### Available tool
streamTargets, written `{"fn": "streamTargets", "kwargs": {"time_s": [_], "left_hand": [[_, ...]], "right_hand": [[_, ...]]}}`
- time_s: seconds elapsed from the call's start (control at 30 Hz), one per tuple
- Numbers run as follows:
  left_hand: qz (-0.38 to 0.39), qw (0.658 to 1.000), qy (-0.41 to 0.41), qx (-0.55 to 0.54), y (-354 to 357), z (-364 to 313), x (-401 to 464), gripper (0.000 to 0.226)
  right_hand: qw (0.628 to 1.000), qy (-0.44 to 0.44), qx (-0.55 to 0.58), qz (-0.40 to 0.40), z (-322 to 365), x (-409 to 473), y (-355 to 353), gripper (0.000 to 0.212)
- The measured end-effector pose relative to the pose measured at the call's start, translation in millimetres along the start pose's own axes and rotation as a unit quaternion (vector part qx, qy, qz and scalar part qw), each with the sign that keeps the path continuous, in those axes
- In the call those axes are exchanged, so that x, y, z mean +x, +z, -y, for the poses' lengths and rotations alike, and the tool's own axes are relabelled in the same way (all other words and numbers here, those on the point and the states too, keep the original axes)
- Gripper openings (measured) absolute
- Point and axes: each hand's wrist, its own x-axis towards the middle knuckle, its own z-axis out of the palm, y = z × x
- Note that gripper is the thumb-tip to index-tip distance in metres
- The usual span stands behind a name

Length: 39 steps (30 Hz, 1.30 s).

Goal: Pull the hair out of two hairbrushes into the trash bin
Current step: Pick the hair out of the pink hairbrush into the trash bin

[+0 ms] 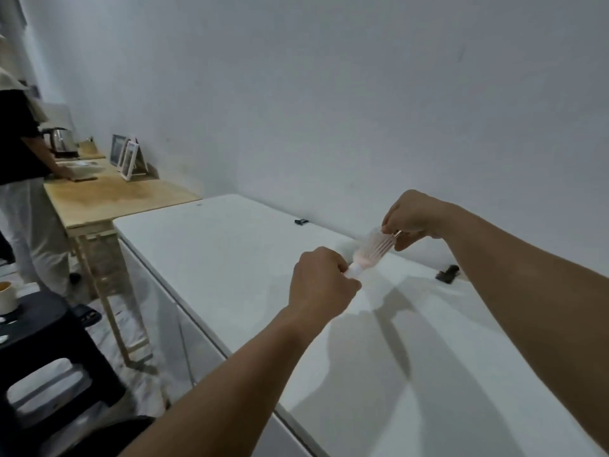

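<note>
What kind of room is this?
Probably a plain workroom or a spare room in a home. A long white table stands against a bare wall, a wooden table holds picture frames and a kettle, and a black stool stands nearby.

No legible text — none anywhere.
</note>
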Motion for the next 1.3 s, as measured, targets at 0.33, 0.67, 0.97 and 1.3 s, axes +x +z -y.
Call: {"fn": "streamTargets", "kwargs": {"time_s": [0.33, 0.67, 0.97, 1.3], "left_hand": [[0.025, 0.998, -0.012, 0.048, 52.1, -7.3, 2.9, 0.047], [0.025, 0.997, -0.014, 0.070, 57.2, -3.3, 1.0, 0.046], [0.055, 0.997, -0.022, 0.055, 46.3, -5.5, 2.5, 0.030], [0.013, 1.000, -0.001, 0.005, -6.7, 56.7, 44.7, 0.052]], "right_hand": [[0.999, 0.029, 0.025, -0.034, -56.4, 8.6, 10.5, 0.031], [0.998, 0.022, 0.047, -0.019, -64.4, 13.3, 21.1, 0.031], [0.999, 0.031, -0.041, -0.010, -56.3, 12.7, 25.0, 0.029], [0.970, 0.147, -0.180, 0.069, -23.8, 34.2, 26.2, 0.052]]}}
